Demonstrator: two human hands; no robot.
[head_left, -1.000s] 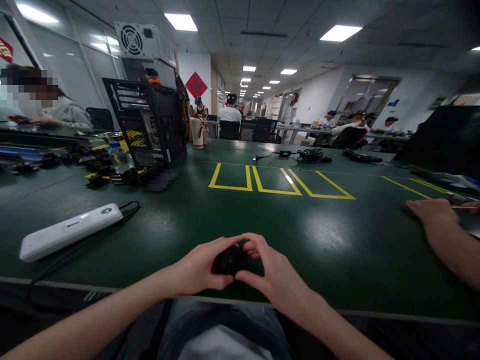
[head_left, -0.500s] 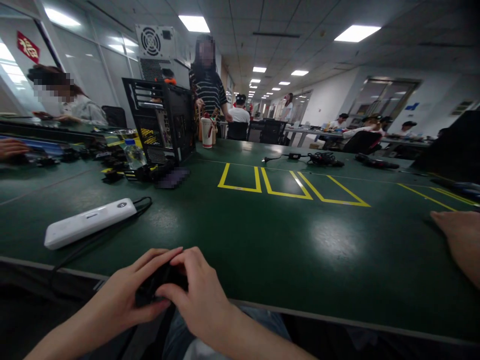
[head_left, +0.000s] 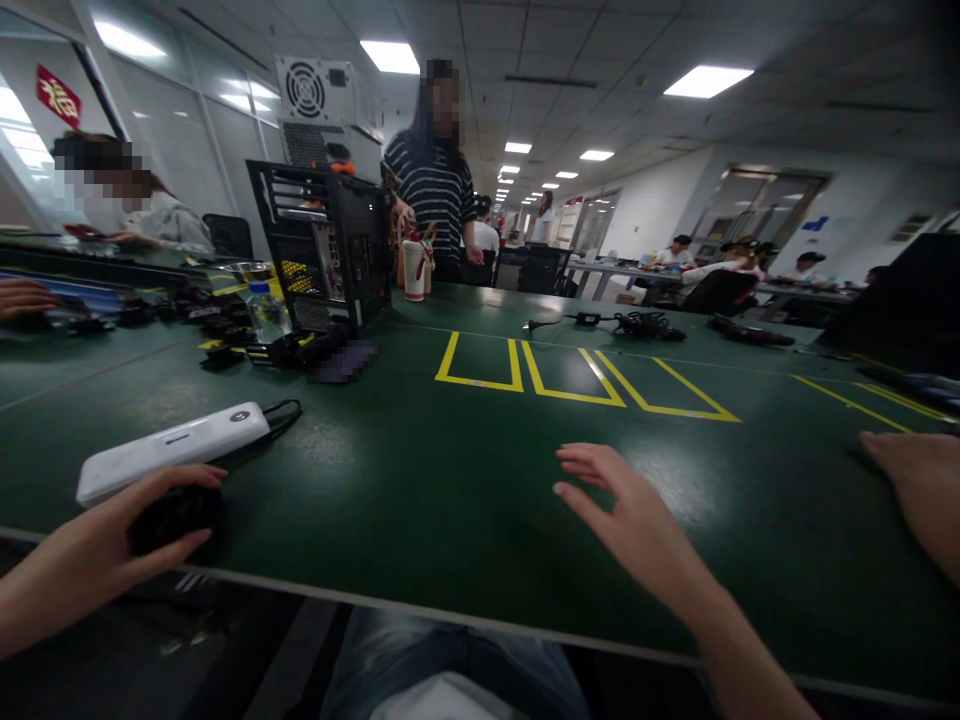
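My left hand (head_left: 127,535) is at the front left of the table, its fingers and thumb curled around a small black rounded object (head_left: 178,512). The kind of object is too dark to make out. Just behind that hand lies a long white device (head_left: 176,450) with a round button and a black cable (head_left: 281,420) at its right end. My right hand (head_left: 611,505) is over the table right of the middle, fingers apart and holding nothing. Beyond it, yellow tape outlines (head_left: 480,383) mark the green table (head_left: 420,490).
A black computer case (head_left: 322,240) stands at the back left, with a water bottle (head_left: 266,312) and black parts before it. A white cup (head_left: 414,268) is beside it. Cables (head_left: 649,325) lie at the back. Another person's hand (head_left: 919,480) rests at the right edge.
My hands were together around the black object near the table's front edge. They have parted: the left moved left with the object, the right moved right and opened. The standing person shifted right.
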